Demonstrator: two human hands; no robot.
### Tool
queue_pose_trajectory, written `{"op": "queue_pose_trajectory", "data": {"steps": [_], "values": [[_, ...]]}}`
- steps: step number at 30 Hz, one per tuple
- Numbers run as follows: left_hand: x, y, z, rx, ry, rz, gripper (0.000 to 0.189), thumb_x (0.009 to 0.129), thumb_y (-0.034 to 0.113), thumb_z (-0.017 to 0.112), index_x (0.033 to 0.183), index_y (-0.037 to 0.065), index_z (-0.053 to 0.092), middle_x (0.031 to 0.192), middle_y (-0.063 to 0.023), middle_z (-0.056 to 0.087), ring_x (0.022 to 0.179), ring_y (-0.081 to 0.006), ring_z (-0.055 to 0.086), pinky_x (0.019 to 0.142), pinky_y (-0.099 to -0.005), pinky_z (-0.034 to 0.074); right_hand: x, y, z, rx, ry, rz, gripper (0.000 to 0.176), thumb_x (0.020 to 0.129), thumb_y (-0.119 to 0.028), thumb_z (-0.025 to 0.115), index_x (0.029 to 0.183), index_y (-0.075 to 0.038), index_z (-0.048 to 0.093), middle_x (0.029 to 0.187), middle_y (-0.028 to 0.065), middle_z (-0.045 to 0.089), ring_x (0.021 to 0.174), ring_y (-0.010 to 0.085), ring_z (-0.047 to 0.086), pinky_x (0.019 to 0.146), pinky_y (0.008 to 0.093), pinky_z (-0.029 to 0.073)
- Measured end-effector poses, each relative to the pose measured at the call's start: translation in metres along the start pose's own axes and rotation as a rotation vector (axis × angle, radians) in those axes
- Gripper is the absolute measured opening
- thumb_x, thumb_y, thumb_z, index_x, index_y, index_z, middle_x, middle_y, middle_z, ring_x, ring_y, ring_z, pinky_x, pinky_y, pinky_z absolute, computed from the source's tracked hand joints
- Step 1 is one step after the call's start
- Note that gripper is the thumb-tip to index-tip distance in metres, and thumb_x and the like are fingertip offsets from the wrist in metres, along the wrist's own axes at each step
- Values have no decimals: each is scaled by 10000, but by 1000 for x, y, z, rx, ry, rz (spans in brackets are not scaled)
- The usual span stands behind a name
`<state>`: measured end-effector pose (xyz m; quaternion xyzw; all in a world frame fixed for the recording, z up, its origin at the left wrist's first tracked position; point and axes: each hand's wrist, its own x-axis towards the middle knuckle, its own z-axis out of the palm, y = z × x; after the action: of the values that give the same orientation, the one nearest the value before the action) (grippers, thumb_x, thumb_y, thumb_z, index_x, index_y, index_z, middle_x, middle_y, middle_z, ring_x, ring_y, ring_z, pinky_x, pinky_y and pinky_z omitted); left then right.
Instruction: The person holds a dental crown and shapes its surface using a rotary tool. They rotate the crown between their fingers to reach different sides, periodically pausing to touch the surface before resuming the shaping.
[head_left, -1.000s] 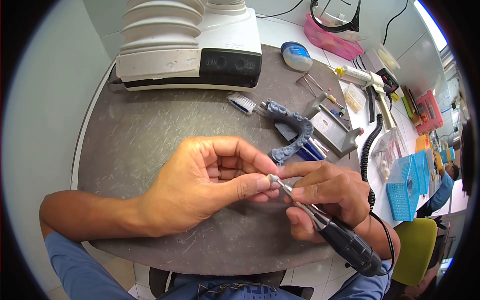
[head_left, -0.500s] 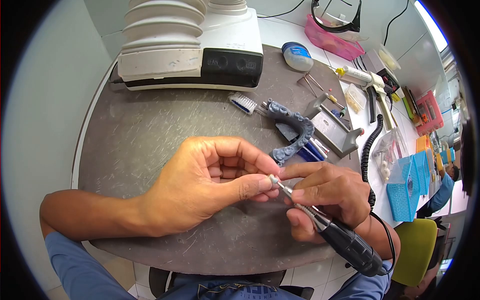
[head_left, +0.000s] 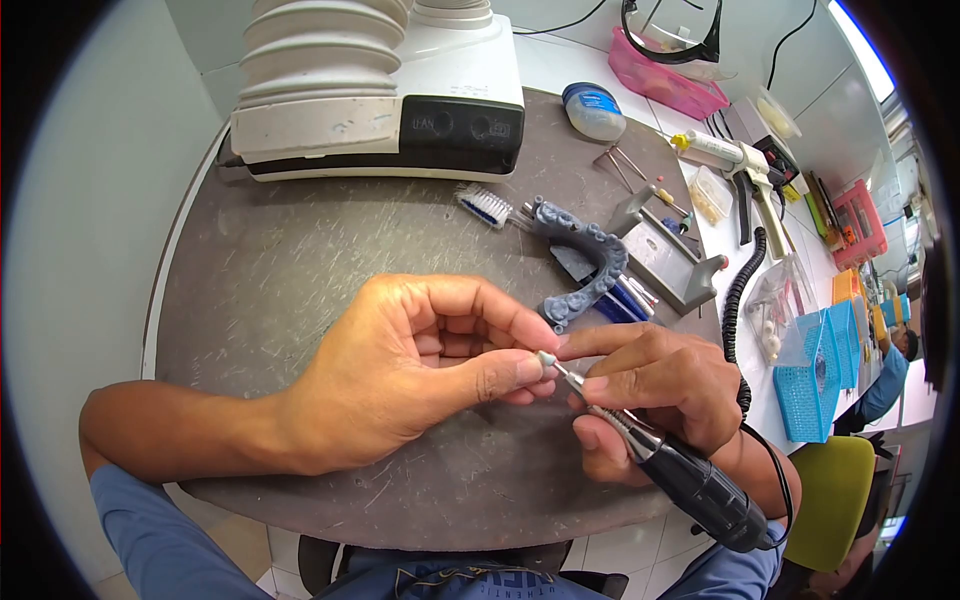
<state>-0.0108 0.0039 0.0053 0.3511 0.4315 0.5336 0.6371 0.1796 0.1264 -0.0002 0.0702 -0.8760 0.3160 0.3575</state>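
Note:
Between the thumb and fingers of my left hand (head_left: 440, 360) is a small pale tooth-like piece (head_left: 546, 361). My right hand (head_left: 665, 390) is wrapped round a black and silver rotary handpiece (head_left: 700, 492), held at a slant with a cable at its lower end. The thin metal tip of the handpiece reaches the small piece, and whether it touches cannot be made out. My right index fingertip lies close beside my left fingertips. Just beyond my hands rests a grey dental arch model (head_left: 600, 262) on the grey-brown work surface (head_left: 280, 260).
A white dust extractor (head_left: 465, 70) with a ribbed hose stands at the back. Behind the model are a brush (head_left: 486, 206) and a grey metal stand (head_left: 665, 250). On the right lie a dispensing gun (head_left: 725, 152), a coiled cord and blue baskets (head_left: 805, 395). A person (head_left: 885, 385) is at far right.

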Motion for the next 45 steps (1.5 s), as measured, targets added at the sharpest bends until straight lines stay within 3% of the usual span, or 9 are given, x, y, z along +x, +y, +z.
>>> {"op": "queue_pose_trajectory", "data": {"steps": [1, 3, 25, 27, 28, 30, 34, 36, 45], "values": [[0, 0, 0, -4, 2, 2, 176, 919, 15, 639, 1076, -56, 602, 1033, -140, 670, 949, -166, 675, 860, -285, 567, 0, -1, 1, 0, 0, 0, 202, 787, -38, 701, 929, 22, 572, 721, 111, 629, 663, 253, 697, 704, 404, 614], [0, 0, -1, -2, -3, 1, 176, 918, 15, 639, 1075, -56, 601, 1036, -141, 669, 955, -168, 674, 861, -286, 567, 0, -5, 3, 17, 68, 72, 265, 673, 9, 804, 871, 3, 627, 754, 121, 681, 753, 292, 726, 675, 346, 602], [1, -1, -1, 27, -9, 6, 170, 909, -5, 641, 1066, -45, 593, 1063, -139, 658, 969, -166, 668, 876, -297, 567, 0, -4, 2, 4, 74, 73, 250, 674, -4, 805, 851, 2, 628, 729, 110, 671, 745, 289, 727, 657, 330, 601], [0, 0, -1, 30, -7, 3, 168, 908, -4, 643, 1064, -45, 596, 1058, -138, 660, 967, -164, 668, 876, -296, 567, 3, -1, -2, 8, -37, -9, 197, 788, -31, 696, 930, 24, 573, 716, 110, 624, 636, 214, 685, 730, 430, 616], [0, 0, 0, 34, -5, 1, 167, 906, -4, 645, 1061, -46, 599, 1054, -137, 662, 965, -162, 668, 876, -295, 567, 2, -2, -1, 8, -37, -9, 197, 788, -31, 696, 930, 24, 573, 716, 110, 624, 636, 214, 685, 730, 430, 616], [0, 0, 0, 25, 2, 1, 167, 905, -3, 647, 1059, -46, 601, 1050, -137, 663, 963, -162, 668, 875, -294, 567, -1, -4, 2, 0, 59, 65, 256, 668, -1, 805, 855, 1, 630, 737, 111, 675, 749, 292, 726, 665, 335, 601], [0, -1, 0, 37, 3, 4, 165, 903, -3, 650, 1055, -47, 603, 1044, -139, 666, 960, -162, 669, 871, -292, 567, 0, -4, 0, -3, 50, 75, 259, 665, -2, 806, 858, 0, 632, 738, 113, 676, 751, 293, 727, 661, 335, 600], [0, -1, 0, 34, 3, 6, 164, 903, -4, 649, 1055, -47, 604, 1045, -140, 666, 959, -163, 669, 872, -293, 567, 2, -2, -2, 2, -34, 9, 197, 785, -34, 704, 928, 10, 577, 726, 103, 627, 647, 229, 688, 732, 424, 614], [0, -2, -1, 38, 3, 19, 165, 901, -2, 653, 1053, -48, 607, 1046, -139, 668, 958, -164, 671, 875, -294, 563, 0, -1, -1, -12, -15, 20, 197, 774, -30, 699, 920, 12, 573, 700, 94, 618, 658, 237, 696, 722, 417, 616]]}}
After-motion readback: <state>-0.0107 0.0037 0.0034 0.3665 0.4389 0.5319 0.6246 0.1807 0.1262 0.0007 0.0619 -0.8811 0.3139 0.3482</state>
